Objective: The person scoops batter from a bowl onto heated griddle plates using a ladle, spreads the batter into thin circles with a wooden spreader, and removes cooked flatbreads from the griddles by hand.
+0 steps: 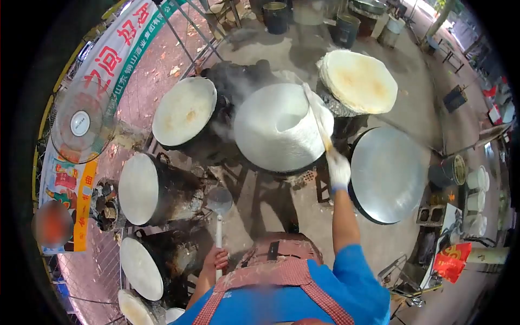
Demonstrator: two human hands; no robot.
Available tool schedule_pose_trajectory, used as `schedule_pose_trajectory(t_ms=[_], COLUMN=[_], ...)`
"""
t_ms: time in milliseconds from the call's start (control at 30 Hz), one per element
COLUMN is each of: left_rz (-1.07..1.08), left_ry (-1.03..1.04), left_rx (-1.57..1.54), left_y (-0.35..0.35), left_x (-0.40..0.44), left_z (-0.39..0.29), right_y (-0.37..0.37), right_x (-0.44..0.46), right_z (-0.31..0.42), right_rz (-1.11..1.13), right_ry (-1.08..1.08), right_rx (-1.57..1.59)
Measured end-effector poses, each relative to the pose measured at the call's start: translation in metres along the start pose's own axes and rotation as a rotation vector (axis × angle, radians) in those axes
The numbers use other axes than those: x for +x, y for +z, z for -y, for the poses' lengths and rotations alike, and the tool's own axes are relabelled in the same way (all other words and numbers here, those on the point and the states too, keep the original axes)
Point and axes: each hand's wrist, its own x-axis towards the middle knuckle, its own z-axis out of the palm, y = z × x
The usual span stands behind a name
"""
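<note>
My right hand (340, 170), in a white glove, is closed around a long wooden scraper (318, 116) that reaches forward over the middle griddle. Thin white batter sheet (260, 130) covers that griddle, its right part raised or folded beside the scraper; steam drifts at its left edge. Bare and lower down, my left hand (216, 258) is wrapped round the pale handle of a ladle (219, 200), whose round grey head points forward, short of the middle griddle. To the right of my gloved hand lies a shiny round griddle (388, 176) with no sheet on it.
A stack of browned flatbreads (360, 81) stands behind on the right. Round griddles carrying pale sheets line the left, including a tilted one (184, 111) and a nearer one (138, 189). A fan (80, 123) stands far left; buckets (476, 200) are at right.
</note>
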Motion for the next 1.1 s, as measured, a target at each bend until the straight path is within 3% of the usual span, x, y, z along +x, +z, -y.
schedule_pose_trajectory(t_ms=[67, 100, 133, 167, 233, 333, 367, 400, 467, 533, 633, 700, 733, 800, 867, 933, 1000, 1033, 1067, 1100], left_rz=[-0.116, -0.179, 0.15, 0.054, -0.172, -0.166, -0.168, -0.134, -0.207, -0.089, -0.029, -0.058, -0.064, -0.025, -0.008, -0.07, 0.108, 0.141, 0.062, 0.186], left_ry=[0.06, 0.095, -0.075, 0.041, 0.222, 0.047, -0.012, 0.02, 0.173, 0.13, 0.074, 0.046, 0.034, -0.036, -0.066, 0.006, -0.168, -0.163, -0.085, -0.203], left_rx=[0.026, 0.057, 0.177, 0.267, 0.323, 0.191, -0.09, 0.09, 0.333, 0.175, -0.056, -0.123, -0.11, -0.113, -0.127, -0.12, -0.015, -0.138, -0.197, -0.083], left_y=[0.022, 0.033, 0.012, 0.022, 0.017, 0.026, 0.013, 0.005, 0.022, 0.018, 0.015, 0.013, 0.011, -0.012, -0.02, 0.008, -0.008, 0.004, 0.039, 0.042], left_x=[-0.006, -0.015, -0.02, -0.027, -0.022, -0.014, -0.015, -0.016, -0.036, -0.043, -0.033, -0.033, -0.031, -0.021, -0.009, -0.009, 0.019, 0.029, 0.032, 0.05], left_z=[0.013, 0.011, 0.003, 0.005, 0.01, -0.017, -0.024, -0.034, -0.034, -0.044, -0.05, -0.054, -0.058, -0.074, -0.082, -0.081, -0.108, -0.107, -0.102, -0.117], right_y=[0.016, 0.002, -0.015, -0.016, 0.044, 0.027, 0.013, 0.005, -0.03, 0.026, 0.051, 0.018, 0.017, 0.026, 0.002, -0.001, -0.003, -0.005, -0.031, -0.036], right_x=[0.076, 0.069, 0.068, 0.056, 0.001, -0.037, -0.039, -0.034, -0.036, -0.066, -0.103, -0.095, -0.079, -0.032, 0.009, 0.021, 0.013, 0.007, 0.006, 0.006], right_z=[-0.001, 0.015, 0.035, 0.012, -0.004, 0.064, 0.066, 0.044, 0.052, 0.007, 0.013, 0.037, 0.019, -0.017, 0.008, 0.04, 0.04, 0.023, 0.039, 0.03], right_rz=[0.184, 0.165, 0.125, 0.211, 0.099, 0.412, 0.37, 0.286, 0.273, 0.244, 0.217, 0.252, 0.176, 0.028, -0.038, 0.264, 0.439, 0.396, 0.46, 0.38], right_ry=[-0.082, 0.008, 0.084, -0.243, 0.322, 0.236, 0.302, 0.22, 0.571, 0.747, 0.525, 0.513, 0.424, 0.516, 0.24, 0.063, -0.198, -0.304, -0.259, -0.166], right_rx=[0.106, 0.289, 0.473, -0.052, 0.792, 0.351, 0.473, 0.601, 1.248, 0.937, 0.681, 0.714, 0.799, 0.909, 0.067, -0.324, -0.523, -0.456, -0.518, -0.46])
